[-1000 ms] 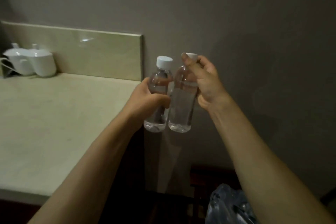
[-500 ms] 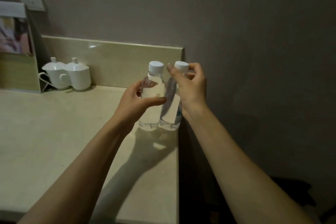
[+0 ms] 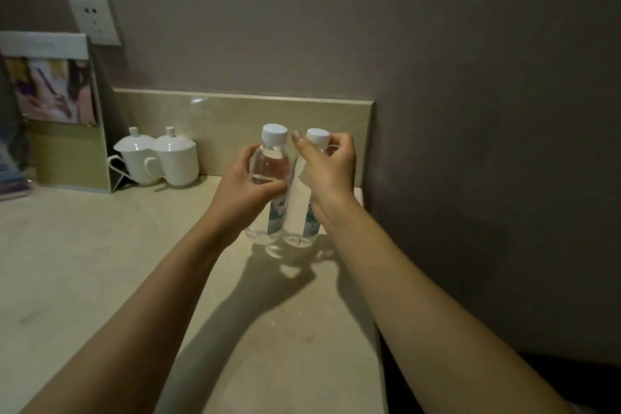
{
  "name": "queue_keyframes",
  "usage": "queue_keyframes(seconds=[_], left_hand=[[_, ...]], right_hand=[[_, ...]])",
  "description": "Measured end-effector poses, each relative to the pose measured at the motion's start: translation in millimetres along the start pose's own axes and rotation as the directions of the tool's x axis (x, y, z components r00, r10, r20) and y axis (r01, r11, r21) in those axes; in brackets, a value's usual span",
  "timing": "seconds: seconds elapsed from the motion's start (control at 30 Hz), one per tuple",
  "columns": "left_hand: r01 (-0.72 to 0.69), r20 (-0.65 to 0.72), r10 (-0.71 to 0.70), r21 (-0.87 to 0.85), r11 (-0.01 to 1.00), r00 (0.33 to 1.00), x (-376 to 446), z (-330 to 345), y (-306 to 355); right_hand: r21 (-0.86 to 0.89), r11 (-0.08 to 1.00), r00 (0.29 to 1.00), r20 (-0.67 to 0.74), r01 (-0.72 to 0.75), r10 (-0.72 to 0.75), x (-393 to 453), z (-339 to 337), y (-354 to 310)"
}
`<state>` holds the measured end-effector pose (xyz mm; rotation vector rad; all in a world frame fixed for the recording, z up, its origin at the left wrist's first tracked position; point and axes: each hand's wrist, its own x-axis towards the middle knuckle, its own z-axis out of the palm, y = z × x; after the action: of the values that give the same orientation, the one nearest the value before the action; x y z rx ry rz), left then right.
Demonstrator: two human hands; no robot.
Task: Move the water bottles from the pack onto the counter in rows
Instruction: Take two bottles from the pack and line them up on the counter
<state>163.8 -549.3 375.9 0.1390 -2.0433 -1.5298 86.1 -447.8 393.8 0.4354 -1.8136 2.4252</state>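
Here, at the counter's (image 3: 100, 262) far left edge, a printed display stand (image 3: 57, 111) is seen against the wall beneath a wall socket (image 3: 94, 19), and two lidded white cups (image 3: 158, 158) are set just beside it along the backsplash (image 3: 235, 118); none of these belongs to the task. Toward the counter's far right corner, two clear water bottles are held upright and side by side, their bodies touching or nearly so. The left bottle (image 3: 270, 158) is gripped by the left hand (image 3: 247, 191), whose fingers and thumb are wrapped round the mid-body, so that the white cap and shoulder stand above the grip and the base shows below it. The right bottle (image 3: 311, 215) is pinched high by the right hand (image 3: 331, 171), thumb and fingers closed about the neck just under the cap; the labelled body and base hang below that grip. Both bases are at, or a hair above, the counter surface near its right edge; contact cannot be confirmed, though their bright refractions lie directly beneath. The paired, upright hold is judged to serve the row: bottles set down together, close to the back corner, would begin a line and leave the nearer counter free for further rows. The pack is not in view.
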Motion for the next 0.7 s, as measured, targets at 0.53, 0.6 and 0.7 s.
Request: queue_keyframes(seconds=[0.53,0.6,0.7], left_hand=[[0.03,0.187,-0.011,-0.103,0.994,0.982,100.0,-120.1,-74.1],[0.015,0.204,0.011,-0.125,0.992,0.979,105.1,-128.0,-81.7],[0.031,0.255,0.014,-0.175,0.984,0.967,109.1,-133.6,-91.8]], right_hand=[[-0.075,0.991,0.985,-0.142,-0.107,0.095,27.7,137.5,50.0],[-0.075,0.992,0.984,-0.153,-0.105,0.092,29.4,146.0,52.8],[-0.107,0.988,0.988,-0.124,-0.111,0.097,29.3,147.4,54.6]])
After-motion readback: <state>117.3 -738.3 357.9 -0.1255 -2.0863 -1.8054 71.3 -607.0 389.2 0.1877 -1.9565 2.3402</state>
